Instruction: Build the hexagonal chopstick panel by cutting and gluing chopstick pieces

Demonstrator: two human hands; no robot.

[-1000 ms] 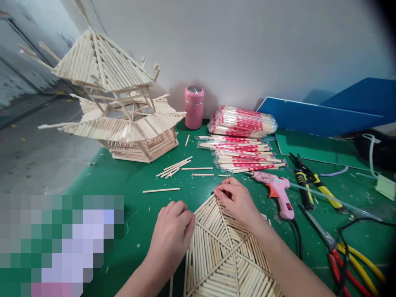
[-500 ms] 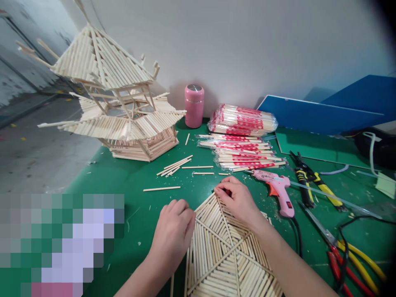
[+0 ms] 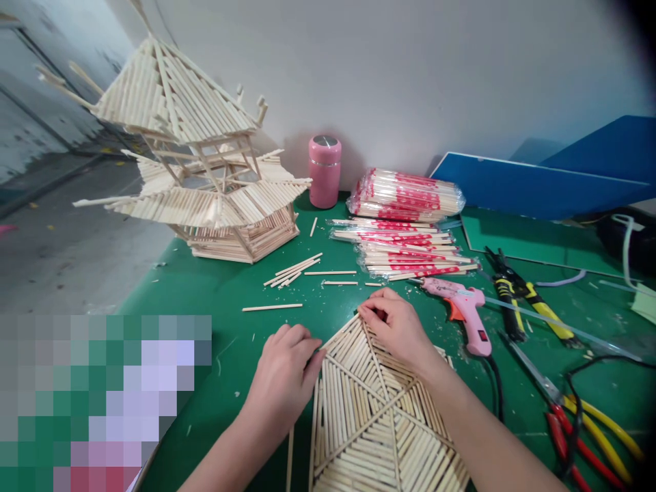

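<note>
A flat panel of wooden sticks (image 3: 353,383), laid in triangular sections like a web, lies in front of me. Along its upper left edge runs a single wooden stick (image 3: 342,331). My left hand (image 3: 284,365) pinches the lower end of that stick at the panel's left corner, thumb and forefinger close together. At the far corner, my right hand (image 3: 392,321) is closed on the stick's other end, its fingertips pressed together. The right forearm covers part of the panel's right side.
A stick-built pavilion (image 3: 225,205) stands back left, beside a pink flask (image 3: 324,174). Packaged chopsticks (image 3: 404,195) lie behind loose sticks (image 3: 292,270). To the right are a pink glue gun (image 3: 469,311), yellow-black pliers (image 3: 548,314), red-handled pliers (image 3: 564,437) and blue boards (image 3: 538,184).
My left forefinger has straightened a little along the panel's edge. The right hand stays at the far corner. The whole view has shifted slightly.
</note>
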